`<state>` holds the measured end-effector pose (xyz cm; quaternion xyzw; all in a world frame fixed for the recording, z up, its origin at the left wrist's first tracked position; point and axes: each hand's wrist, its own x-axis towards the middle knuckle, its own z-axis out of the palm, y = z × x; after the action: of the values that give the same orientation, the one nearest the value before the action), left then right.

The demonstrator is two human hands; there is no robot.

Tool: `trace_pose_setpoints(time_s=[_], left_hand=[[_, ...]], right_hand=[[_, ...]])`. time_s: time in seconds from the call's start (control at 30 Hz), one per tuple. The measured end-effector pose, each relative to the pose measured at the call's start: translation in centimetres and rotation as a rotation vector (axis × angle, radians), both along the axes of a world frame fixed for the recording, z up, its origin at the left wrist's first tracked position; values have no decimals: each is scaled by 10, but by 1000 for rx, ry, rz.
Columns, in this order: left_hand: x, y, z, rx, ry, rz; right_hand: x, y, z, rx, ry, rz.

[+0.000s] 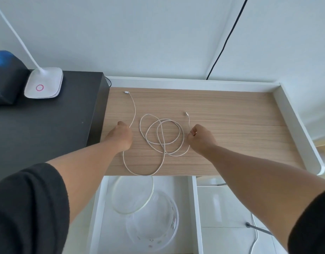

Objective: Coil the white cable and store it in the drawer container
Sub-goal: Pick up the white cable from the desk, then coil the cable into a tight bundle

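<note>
Both arms reach forward, left hand (121,133) and right hand (201,137) curled, apparently pinching.

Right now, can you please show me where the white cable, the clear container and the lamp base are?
white cable (164,132), head view, on its overlapping loops.
clear container (173,215), head view, on its right rim, in the drawer.
lamp base (48,77), head view, on its flat top.

matt wood-grain desk (231,114) — clear plastic container (154,222)

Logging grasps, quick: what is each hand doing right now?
Left hand: closed, gripping the white cable.
Right hand: closed, pinching the same cable near its other end.
</note>
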<state>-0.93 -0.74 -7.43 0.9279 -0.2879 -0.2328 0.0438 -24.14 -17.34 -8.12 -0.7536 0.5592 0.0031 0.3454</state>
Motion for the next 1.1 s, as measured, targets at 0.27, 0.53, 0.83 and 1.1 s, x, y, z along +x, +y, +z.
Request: trace_pose_setpoints(time_s=[0.27,0.53,0.83,1.1], left_hand=[[-4,9,45,-429,522,133],[-20,13,143,-792,1085,326],[-41,10,245,-928,1148,286],[-88,-9,312,-966,800,-177]], right_hand=[[13,17,46,313,-592,-188],[26,39,119,389,-847,-331],[27,49,228,529,-1124,-284],[23,57,338,501,-1390,-107]])
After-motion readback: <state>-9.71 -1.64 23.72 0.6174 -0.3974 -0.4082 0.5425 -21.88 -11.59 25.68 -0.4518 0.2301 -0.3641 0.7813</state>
